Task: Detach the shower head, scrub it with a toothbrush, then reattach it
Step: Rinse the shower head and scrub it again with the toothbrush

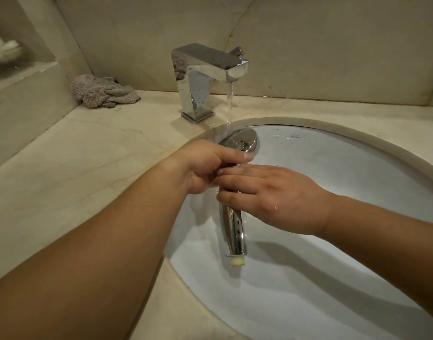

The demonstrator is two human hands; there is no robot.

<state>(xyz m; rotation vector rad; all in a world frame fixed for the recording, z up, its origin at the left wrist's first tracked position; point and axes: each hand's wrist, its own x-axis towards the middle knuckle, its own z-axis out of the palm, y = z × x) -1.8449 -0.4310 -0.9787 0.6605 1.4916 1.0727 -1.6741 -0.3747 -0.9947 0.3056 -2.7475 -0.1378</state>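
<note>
The chrome handheld shower head (pixel 232 217) is detached and held over the white oval ceramic basin (pixel 358 168). Its round head end points away from the person and sits directly under the faucet outlet; its handle runs toward the person and ends in a cream-coloured plastic threaded tip (pixel 238 261). A thin stream of water (pixel 230 106) falls from the outlet onto the back of the head end.

The left hand (pixel 205 168) comes in from the left and grips the upper part of the handle, fingers curled under it and thumb extended along the top toward the head end. The right hand (pixel 279 192) comes in from the right, palm down, with its fingers laid across the middle of the handle; the fingertips meet the left hand's fingers. Whether the right fingers wrap the handle or only rest on it cannot be determined. Water droplets show on the back of the right hand.

The square-bodied chrome faucet (pixel 198 87) stands on the beige marble countertop (pixel 87 155) at the basin's far rim. A crumpled pinkish-grey cloth (pixel 102 94) lies on the countertop to the left of the faucet, against the beige marble wall (pixel 308 45). At far left, a blurred white object (pixel 4 50) sits on a raised ledge.
</note>
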